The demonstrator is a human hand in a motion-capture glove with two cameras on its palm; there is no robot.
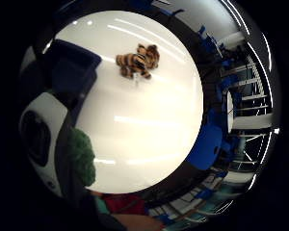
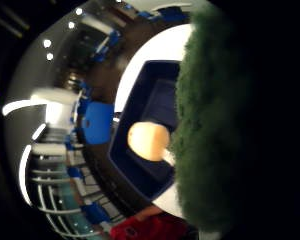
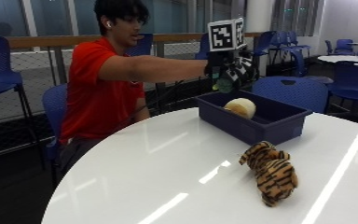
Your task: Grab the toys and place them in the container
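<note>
One green plush toy is pinched in the gloved right hand, upper middle of the outside view, directly above the blue container (a cream toy already inside). Releasing straight down should land it; the striped tiger waits on the desk, lower right.

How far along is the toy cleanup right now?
Done: a cream round toy lies in the blue container. In hand: the gloved right hand holds a green plush toy above the container. Left: the tiger plush lies on the white table.
</note>
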